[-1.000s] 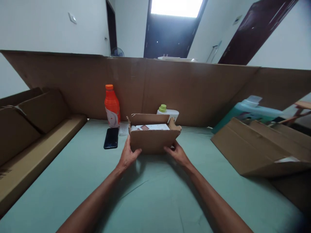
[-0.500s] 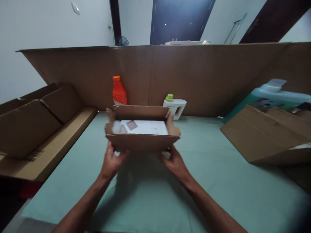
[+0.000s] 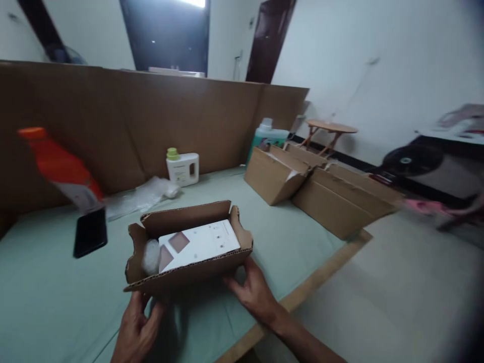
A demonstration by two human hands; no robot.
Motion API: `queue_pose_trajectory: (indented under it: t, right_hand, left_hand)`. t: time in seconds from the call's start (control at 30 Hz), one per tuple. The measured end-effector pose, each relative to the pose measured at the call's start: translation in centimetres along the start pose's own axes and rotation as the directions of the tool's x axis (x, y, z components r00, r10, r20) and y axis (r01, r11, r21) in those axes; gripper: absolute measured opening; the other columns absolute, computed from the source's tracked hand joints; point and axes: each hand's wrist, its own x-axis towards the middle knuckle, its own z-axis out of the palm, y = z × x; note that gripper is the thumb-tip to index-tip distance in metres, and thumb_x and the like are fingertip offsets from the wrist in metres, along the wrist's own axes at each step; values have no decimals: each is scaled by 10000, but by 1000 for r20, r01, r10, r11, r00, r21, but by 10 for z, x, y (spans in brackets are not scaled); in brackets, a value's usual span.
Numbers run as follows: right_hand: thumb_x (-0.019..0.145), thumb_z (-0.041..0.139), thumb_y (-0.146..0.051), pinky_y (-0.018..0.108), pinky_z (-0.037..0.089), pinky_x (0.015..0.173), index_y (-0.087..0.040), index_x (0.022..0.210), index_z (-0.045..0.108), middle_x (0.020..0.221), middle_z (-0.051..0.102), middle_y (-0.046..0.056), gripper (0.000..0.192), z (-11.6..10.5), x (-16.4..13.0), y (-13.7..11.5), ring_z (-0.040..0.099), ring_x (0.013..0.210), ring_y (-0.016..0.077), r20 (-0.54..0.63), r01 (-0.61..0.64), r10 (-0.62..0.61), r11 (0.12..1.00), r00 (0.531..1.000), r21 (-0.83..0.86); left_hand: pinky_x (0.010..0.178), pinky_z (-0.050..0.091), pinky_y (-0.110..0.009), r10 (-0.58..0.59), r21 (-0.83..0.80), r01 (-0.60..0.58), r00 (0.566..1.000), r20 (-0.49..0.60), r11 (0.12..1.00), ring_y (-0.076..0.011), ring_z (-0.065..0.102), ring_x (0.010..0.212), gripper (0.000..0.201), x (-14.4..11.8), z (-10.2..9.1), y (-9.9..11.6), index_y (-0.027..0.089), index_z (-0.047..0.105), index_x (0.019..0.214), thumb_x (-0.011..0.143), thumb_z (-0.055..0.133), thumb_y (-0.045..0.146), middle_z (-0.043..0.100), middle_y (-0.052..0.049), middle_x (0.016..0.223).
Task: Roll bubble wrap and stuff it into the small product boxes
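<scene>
An open cardboard box [image 3: 189, 275] is lifted just above the green mat [image 3: 45, 302]. Inside it lie a white box [image 3: 200, 244] with brown squares on top and a white wad of wrap [image 3: 150, 256]. My left hand [image 3: 136, 330] grips the box from below at its near left corner. At the near right corner my right hand [image 3: 254, 295] holds it from underneath. Both forearms reach in from the bottom edge.
An orange bottle [image 3: 60, 169] and a black phone [image 3: 89, 233] sit at the left. A white jug with a green cap [image 3: 182, 167] and clear plastic wrap [image 3: 138, 196] lie by the tall cardboard wall [image 3: 151, 121]. Flat cardboard boxes [image 3: 321, 186] lie right, with bare floor beyond.
The box has come up off the mat and toward me in both hands. The view has swung to the right, showing the room's right side.
</scene>
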Motion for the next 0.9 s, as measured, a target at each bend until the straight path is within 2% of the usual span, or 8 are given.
queue_pose_trajectory:
  t: [0.13, 0.27, 0.37, 0.47, 0.57, 0.63, 0.8, 0.9]
  right_hand:
    - [788, 688, -417, 482, 556, 898, -212, 1140, 625, 1080, 724, 107, 412, -54, -16, 37, 681, 993, 309, -224, -128, 105, 988, 969, -91]
    - [727, 711, -560, 413, 581, 720, -207, 958, 639, 902, 738, 104, 429, -124, -42, 86, 692, 809, 290, -512, -318, 191, 933, 838, -171]
    - [721, 693, -614, 357, 572, 677, -203, 1066, 616, 978, 731, 102, 542, -166, -60, 109, 693, 790, 255, -652, -385, 197, 909, 732, -157]
    - [719, 668, -644, 382, 571, 736, -194, 1286, 542, 1181, 687, 132, 734, -189, -71, 119, 700, 828, 253, -706, -441, 233, 889, 669, -125]
    - [726, 654, -651, 408, 569, 790, -217, 1408, 475, 1354, 601, 152, 828, -195, -76, 127, 703, 864, 255, -705, -459, 285, 886, 650, -65]
    - [732, 655, -648, 412, 568, 812, -218, 1438, 454, 1394, 571, 163, 851, -194, -77, 133, 702, 875, 253, -707, -449, 305, 893, 638, -20]
    - [742, 692, -611, 421, 556, 918, -197, 1464, 435, 1447, 524, 184, 871, -191, -72, 154, 692, 1001, 268, -702, -346, 310, 933, 641, 97]
    - [719, 717, -616, 417, 566, 921, -210, 1463, 440, 1426, 546, 180, 891, -191, -63, 166, 694, 1035, 278, -693, -288, 321, 943, 645, 169]
  left_hand:
    - [973, 544, -438, 77, 9, -80, 982, 171, 997, -280, 671, 1108, 484, 14, 72, 17, 223, 568, 1301, 876, 614, 450, 710, -89, 1161]
    - [1087, 460, -477, 250, -35, -255, 898, 363, 966, -286, 588, 1267, 563, 41, 184, 47, 209, 438, 1460, 915, 514, 329, 601, -129, 1399]
    - [1176, 367, -434, 329, -24, -362, 814, 479, 932, -259, 471, 1396, 597, 65, 266, 70, 217, 430, 1476, 883, 500, 221, 517, -101, 1508]
    - [1186, 342, -451, 299, 26, -356, 819, 489, 934, -282, 462, 1387, 636, 78, 326, 86, 209, 444, 1457, 832, 558, 175, 528, -123, 1469]
    - [1180, 319, -518, 241, 102, -317, 860, 450, 943, -335, 426, 1394, 733, 75, 358, 89, 152, 319, 1515, 825, 566, 168, 475, -201, 1443]
    - [1180, 334, -474, 232, 113, -314, 860, 454, 942, -316, 429, 1392, 792, 67, 367, 87, 141, 224, 1548, 831, 558, 172, 468, -204, 1432]
    - [1244, 257, -414, 259, 50, -358, 760, 596, 933, -312, 288, 1494, 970, 55, 384, 81, 90, 69, 1582, 787, 608, 225, 317, -207, 1585]
    - [1265, 209, -433, 235, 50, -354, 714, 660, 934, -331, 212, 1532, 987, 59, 394, 80, 83, 132, 1582, 745, 629, 246, 256, -201, 1632]
